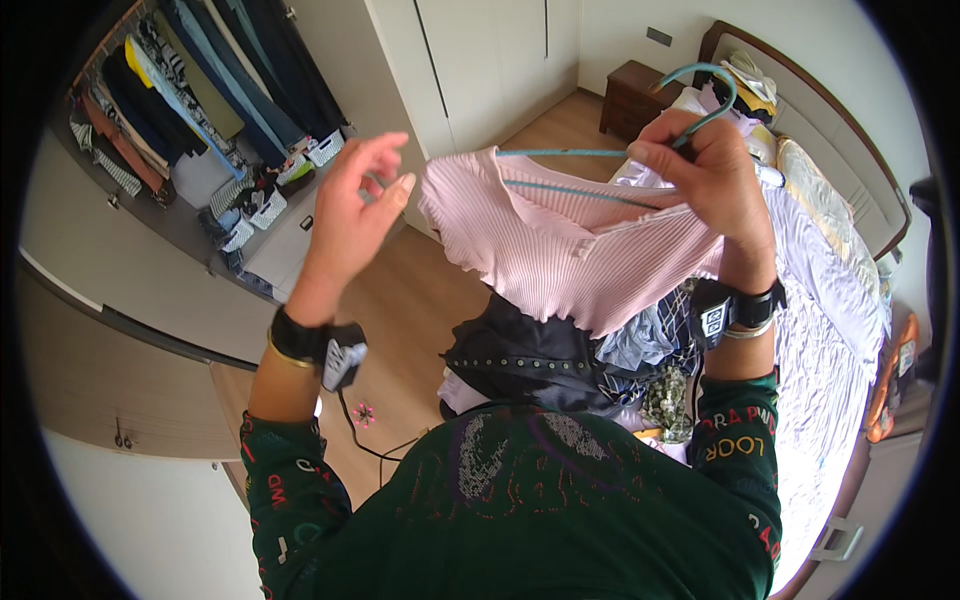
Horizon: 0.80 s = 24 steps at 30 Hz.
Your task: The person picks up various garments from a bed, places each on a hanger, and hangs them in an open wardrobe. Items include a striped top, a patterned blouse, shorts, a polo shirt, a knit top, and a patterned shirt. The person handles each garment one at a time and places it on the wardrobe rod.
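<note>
A pink ribbed knit top (555, 240) hangs on a light-blue clothes hanger (562, 153) in front of me. My right hand (701, 165) grips the hanger just below its hook, near the top's right shoulder. To the left of the garment, my left hand (364, 202) is raised with fingers apart, holding nothing. A small gap separates it from the top's left shoulder. Below the top lies a dark buttoned garment (525, 360), partly covered by other clothes. The far end of the hanger is hidden inside the pink shoulder.
An open wardrobe (292, 56) at upper left holds hanging clothes (172, 90) and white baskets (268, 210). On the right is a bed (810, 360) with a padded headboard (832, 142). A dark wooden nightstand (630, 94) stands beyond. A black cable (356, 439) runs across the wooden floor (405, 300).
</note>
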Tool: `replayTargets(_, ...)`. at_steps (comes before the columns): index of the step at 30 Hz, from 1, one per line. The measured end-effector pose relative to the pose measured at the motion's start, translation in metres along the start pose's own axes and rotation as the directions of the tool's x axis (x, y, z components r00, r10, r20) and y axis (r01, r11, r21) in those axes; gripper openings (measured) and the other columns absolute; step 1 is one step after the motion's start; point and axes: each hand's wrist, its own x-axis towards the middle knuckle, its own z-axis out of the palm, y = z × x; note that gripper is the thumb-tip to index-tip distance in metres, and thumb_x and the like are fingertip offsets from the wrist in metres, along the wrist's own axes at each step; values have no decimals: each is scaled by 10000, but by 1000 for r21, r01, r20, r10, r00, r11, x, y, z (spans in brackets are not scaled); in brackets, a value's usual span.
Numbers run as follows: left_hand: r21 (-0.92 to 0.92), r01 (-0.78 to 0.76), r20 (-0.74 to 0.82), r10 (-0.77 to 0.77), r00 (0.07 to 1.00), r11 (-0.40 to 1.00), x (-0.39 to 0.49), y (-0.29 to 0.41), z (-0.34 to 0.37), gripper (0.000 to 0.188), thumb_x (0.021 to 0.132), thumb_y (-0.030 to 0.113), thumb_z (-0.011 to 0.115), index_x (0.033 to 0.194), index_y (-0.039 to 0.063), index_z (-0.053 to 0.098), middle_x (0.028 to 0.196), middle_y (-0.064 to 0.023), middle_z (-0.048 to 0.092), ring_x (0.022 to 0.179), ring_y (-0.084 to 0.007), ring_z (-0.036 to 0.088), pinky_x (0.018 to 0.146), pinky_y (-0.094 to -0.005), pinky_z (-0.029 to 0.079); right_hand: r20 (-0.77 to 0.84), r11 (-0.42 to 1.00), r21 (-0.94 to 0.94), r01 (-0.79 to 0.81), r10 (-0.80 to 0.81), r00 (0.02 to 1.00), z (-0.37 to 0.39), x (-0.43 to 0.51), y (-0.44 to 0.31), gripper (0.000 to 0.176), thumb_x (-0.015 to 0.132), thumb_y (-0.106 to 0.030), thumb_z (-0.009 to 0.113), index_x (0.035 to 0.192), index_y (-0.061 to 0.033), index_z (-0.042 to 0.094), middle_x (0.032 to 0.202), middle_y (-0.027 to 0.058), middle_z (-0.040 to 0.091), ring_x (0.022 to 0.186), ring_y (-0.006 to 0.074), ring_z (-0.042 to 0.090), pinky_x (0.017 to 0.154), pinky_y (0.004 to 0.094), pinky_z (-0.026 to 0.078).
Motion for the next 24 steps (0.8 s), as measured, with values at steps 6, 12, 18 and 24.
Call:
replayTargets(6, -442, 461, 417, -279, 865, 770, -10, -45, 1, 276, 926, 100, 646, 1170, -27, 627, 1045, 0, 662, 918, -78, 600, 834, -256, 497, 9, 997, 65, 50, -51, 999, -8, 19, -21, 155, 869, -135, 742, 840, -1, 671, 645, -48, 528, 593, 39, 458, 520, 217, 364)
replayTargets(12, -542, 380, 196, -327, 924, 750, -16, -27, -46, 242, 886, 79, 669, 1097, -41, 660, 1002, -31, 678, 896, -93, 614, 842, -249, 492, 129, 981, 191, -36, 11, 992, -1, 28, -34, 175, 901, -150, 718, 850, 8, 663, 635, -56, 513, 563, 35, 438, 491, 215, 327)
replayTargets(18, -455, 355, 140, -328, 934, 817, -31, -12, -118, 185, 835, 60, 715, 1007, 6, 672, 890, 20, 652, 809, -55, 558, 750, -205, 439, 239, 941, 336, -50, -34, 970, 69, 54, -44, 160, 907, -143, 710, 847, -6, 654, 604, -83, 455, 531, 16, 364, 457, 218, 256)
replayTargets(24, -372, 408, -9, -443, 897, 834, -68, -49, -193, 167, 809, 51, 722, 964, 34, 666, 781, 69, 567, 724, -19, 486, 667, -178, 373, 227, 897, 438, -58, -48, 973, 128, 82, -89, 167, 904, -123, 703, 803, -7, 640, 612, -74, 474, 547, 23, 379, 475, 218, 279)
